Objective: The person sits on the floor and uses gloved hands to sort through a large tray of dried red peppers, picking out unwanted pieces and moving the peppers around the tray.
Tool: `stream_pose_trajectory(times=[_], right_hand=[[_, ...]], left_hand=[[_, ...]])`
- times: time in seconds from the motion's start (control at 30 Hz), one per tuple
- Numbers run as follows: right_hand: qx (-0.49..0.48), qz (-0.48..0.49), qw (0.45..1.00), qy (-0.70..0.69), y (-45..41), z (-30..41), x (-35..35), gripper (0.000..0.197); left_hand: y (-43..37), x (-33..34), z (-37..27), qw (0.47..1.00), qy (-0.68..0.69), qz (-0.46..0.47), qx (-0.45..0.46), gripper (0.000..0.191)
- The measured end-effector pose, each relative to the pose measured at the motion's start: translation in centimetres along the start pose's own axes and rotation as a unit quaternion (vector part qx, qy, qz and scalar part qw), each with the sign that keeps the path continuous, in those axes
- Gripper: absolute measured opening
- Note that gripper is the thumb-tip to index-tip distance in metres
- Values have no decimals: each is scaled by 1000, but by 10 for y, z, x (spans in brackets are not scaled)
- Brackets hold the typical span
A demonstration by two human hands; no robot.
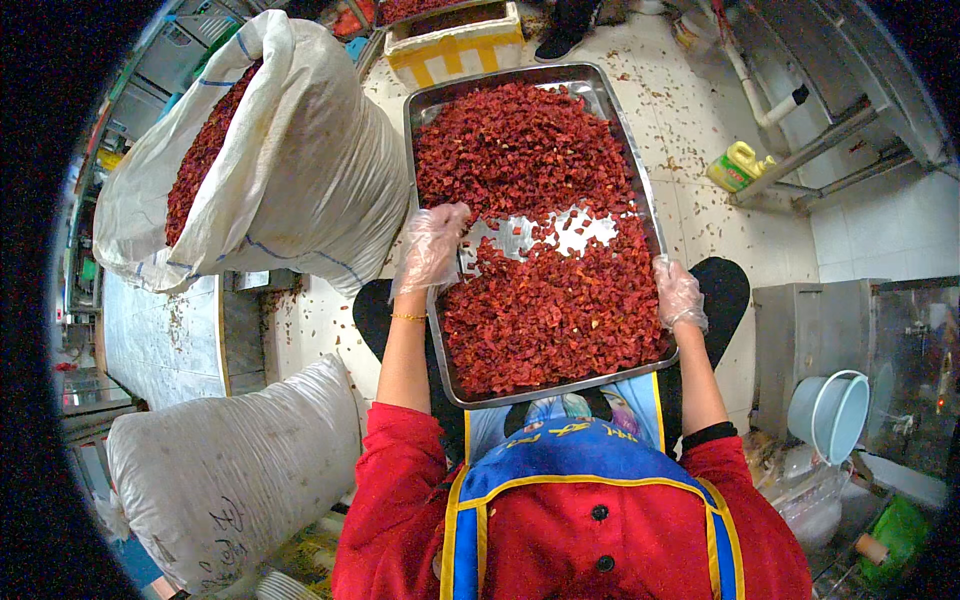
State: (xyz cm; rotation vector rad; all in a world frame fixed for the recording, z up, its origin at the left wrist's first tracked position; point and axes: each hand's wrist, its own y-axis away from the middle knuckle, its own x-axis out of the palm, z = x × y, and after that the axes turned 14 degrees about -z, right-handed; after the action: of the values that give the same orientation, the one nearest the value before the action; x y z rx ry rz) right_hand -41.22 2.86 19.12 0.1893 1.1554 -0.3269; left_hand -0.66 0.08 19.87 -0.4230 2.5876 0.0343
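A rectangular metal tray [517,400] lies across my lap, loaded with dark red dried pieces [555,315] that look like chopped dried fruit or peppers. The pieces form a far heap and a near heap, with a strip of bare shiny metal between them. My left hand [431,251], in a clear plastic glove, closes over the tray's left rim, its curled fingers reaching inside; the rim beneath is hidden. On the opposite side my right hand [680,294], gloved the same way, grips the right rim.
At left stands an open white woven sack [322,150] of red pieces; a full sack [247,465] lies nearer. Beyond the tray are a foam box [457,49] and a person's shoe [559,37]. At right are a yellow jug [739,166] and a blue bucket [825,416].
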Motion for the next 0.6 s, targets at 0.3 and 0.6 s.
stream_pose_trajectory(times=[0.3, 0.6], right_hand=[[18, 28, 999, 4, 0, 6, -3, 52], [15, 11, 1000, -12, -2, -3, 2, 51]], left_hand=[[14, 4, 18, 976, -130, -87, 152, 32], [4, 35, 15, 868, -424, -44, 254, 7]])
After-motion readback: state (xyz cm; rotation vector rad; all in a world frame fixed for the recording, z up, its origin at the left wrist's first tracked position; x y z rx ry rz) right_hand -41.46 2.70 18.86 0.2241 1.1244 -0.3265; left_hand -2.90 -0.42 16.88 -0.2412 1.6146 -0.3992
